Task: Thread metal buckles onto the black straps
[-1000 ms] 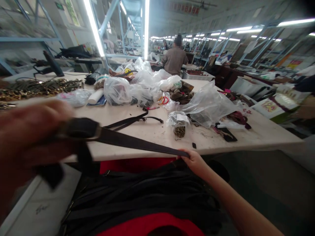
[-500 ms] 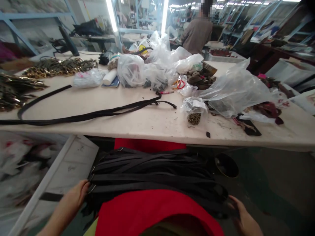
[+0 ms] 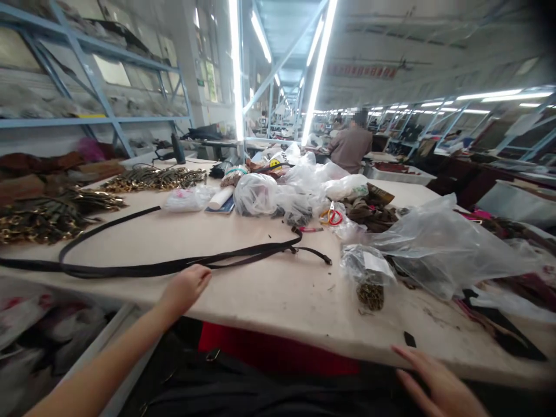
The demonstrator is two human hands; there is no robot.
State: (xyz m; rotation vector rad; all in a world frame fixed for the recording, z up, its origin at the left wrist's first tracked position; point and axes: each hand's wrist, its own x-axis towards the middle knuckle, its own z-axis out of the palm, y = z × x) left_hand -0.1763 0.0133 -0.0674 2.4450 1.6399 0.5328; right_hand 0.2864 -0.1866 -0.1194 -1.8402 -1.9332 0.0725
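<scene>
My left hand [image 3: 187, 289] is raised over the table's front edge, its fingers curled in. It is right by the near side of the long black straps [image 3: 143, 270] on the tabletop; whether it touches them, or has anything inside it, is hidden. My right hand [image 3: 436, 379] is low at the table edge on the right, thumb and fingers apart, with nothing in it. Between my arms, on my lap, lies a bundle of black straps [image 3: 243, 385] with metal rings at its left end. Red cloth [image 3: 269, 350] shows behind the bundle, under the table edge.
Clear plastic bags [image 3: 256, 194] crowd the back of the table [image 3: 260, 301]. Red-and-yellow-handled scissors [image 3: 332, 215] lie before them. A small bag of metal pieces [image 3: 370, 295] is at the right. Straps with brass-coloured clips [image 3: 56, 214] are piled left. A person [image 3: 351, 147] stands beyond.
The view has tilted up. My left hand has left the bundle's left end and risen to the tabletop straps. My right hand has come off the bundle's right end.
</scene>
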